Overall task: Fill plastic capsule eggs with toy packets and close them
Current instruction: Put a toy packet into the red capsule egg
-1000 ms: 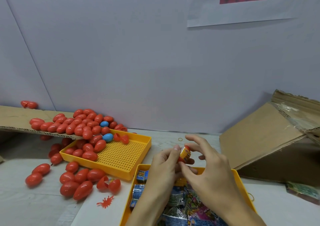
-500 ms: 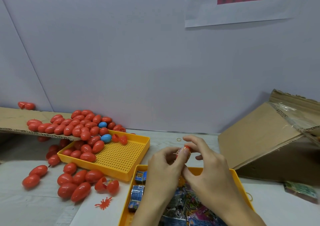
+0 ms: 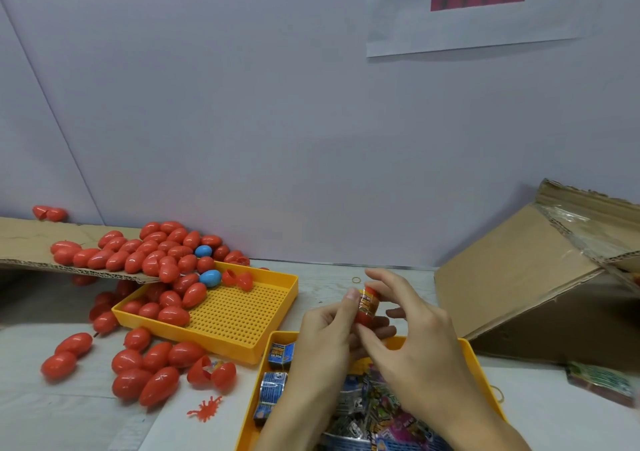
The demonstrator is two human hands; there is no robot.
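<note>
I see the yellow perforated plastic tray [image 3: 242, 319] left of the yellow packet tray [image 3: 479, 364]; the tilted brown cardboard box [image 3: 519, 277] sits right, red plastic capsule eggs [image 3: 152, 364] lie on the tabletop [image 3: 52, 412] left.

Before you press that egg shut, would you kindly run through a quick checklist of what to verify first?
1. Red egg held by left hand: ok, fingers curl round it.
2. Packet tucked fully inside: not ok, it shows between the red parts.
3. Right hand placed at the top: ok, fingertips touch it.
4. Halves lined up: cannot tell, the fingers hide the seam.
5. More packets in the yellow tray below: ok.
6. Room in the perforated tray: ok, right part bare.
</note>
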